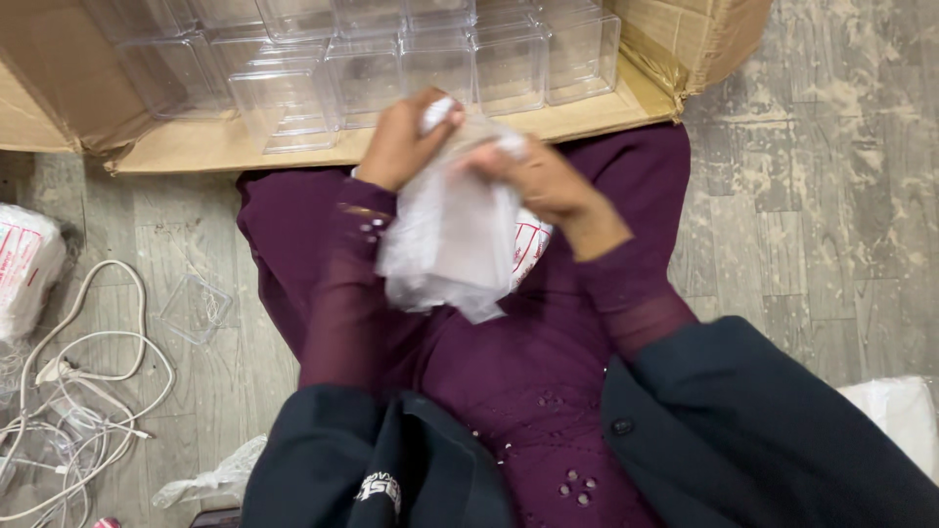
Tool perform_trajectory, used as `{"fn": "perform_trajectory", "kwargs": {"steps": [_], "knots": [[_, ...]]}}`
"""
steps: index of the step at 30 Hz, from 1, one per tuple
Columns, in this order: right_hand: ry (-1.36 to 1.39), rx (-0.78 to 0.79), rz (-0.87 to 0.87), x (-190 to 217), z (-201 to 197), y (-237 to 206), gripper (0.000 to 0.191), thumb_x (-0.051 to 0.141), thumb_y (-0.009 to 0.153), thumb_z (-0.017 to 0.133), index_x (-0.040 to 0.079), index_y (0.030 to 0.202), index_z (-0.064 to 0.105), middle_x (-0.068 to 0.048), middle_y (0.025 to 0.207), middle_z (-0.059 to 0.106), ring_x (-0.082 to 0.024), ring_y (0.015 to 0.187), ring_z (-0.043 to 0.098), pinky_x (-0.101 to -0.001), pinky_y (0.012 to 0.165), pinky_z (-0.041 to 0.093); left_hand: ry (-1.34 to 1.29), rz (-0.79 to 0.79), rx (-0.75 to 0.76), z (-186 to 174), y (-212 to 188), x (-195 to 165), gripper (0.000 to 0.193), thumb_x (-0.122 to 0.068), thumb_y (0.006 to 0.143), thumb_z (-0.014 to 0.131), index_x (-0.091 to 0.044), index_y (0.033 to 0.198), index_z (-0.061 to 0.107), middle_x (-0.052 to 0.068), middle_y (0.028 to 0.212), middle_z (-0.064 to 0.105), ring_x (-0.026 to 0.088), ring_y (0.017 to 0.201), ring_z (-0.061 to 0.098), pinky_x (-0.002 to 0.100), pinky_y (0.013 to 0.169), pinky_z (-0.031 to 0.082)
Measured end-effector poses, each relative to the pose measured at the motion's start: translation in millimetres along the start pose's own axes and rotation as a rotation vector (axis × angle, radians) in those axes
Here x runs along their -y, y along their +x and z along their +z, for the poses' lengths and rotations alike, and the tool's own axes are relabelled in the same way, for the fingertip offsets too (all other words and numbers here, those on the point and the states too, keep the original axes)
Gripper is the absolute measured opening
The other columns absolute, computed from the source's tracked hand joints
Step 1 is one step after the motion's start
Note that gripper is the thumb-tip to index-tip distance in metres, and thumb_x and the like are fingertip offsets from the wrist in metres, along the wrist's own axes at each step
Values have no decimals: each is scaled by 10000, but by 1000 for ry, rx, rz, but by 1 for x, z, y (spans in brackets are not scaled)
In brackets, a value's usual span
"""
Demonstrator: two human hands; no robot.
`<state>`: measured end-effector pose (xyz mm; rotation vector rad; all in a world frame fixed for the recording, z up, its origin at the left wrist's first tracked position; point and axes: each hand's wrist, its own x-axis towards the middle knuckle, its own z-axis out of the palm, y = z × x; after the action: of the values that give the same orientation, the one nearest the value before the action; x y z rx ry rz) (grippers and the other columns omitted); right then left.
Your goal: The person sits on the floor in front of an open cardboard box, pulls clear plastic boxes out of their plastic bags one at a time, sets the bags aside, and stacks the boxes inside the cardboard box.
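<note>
Head view, centre of frame: my left hand (403,142) and right hand (538,176) both grip a white plastic bag (450,244) over my lap, just below the cardboard box (225,147) of clear containers (284,103).

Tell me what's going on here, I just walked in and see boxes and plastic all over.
A person sitting on the floor holds a crumpled clear plastic bag over their lap, the left hand and right hand both gripping its top. In front of them lies an open cardboard box filled with clear plastic containers. One more clear container sits on the floor by white cables.
</note>
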<state>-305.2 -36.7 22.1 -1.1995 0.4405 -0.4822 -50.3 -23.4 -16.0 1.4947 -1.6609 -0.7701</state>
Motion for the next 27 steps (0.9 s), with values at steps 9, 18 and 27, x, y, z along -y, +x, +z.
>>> {"fn": "perform_trajectory", "kwargs": {"steps": [9,18,27], "knots": [[131,-1342,-673,9,-214,-218,572,441,971,694,44,1350,537,-175,1353,655,-349,1249,658,-536,1043,597,652,-305,-491,-167,-55,115,651,-342,998,816,-39,1475,494,306,1285,578,443,1107,621,466,962,512],[192,-1392,-240,-35,-264,-198,666,496,891,700,90,1383,510,-126,1386,578,-307,1243,606,-598,970,542,277,-185,-386,-61,-23,38,441,-402,1014,746,-84,1300,639,239,1017,722,417,882,694,471,781,523],[-450,-1196,-622,40,-226,-88,508,402,1091,623,89,1475,510,-203,1467,469,-348,1269,468,-547,1089,475,6,-104,-344,0,-3,23,444,-336,926,774,-40,1239,665,189,1100,751,331,1035,740,406,890,554]]}}
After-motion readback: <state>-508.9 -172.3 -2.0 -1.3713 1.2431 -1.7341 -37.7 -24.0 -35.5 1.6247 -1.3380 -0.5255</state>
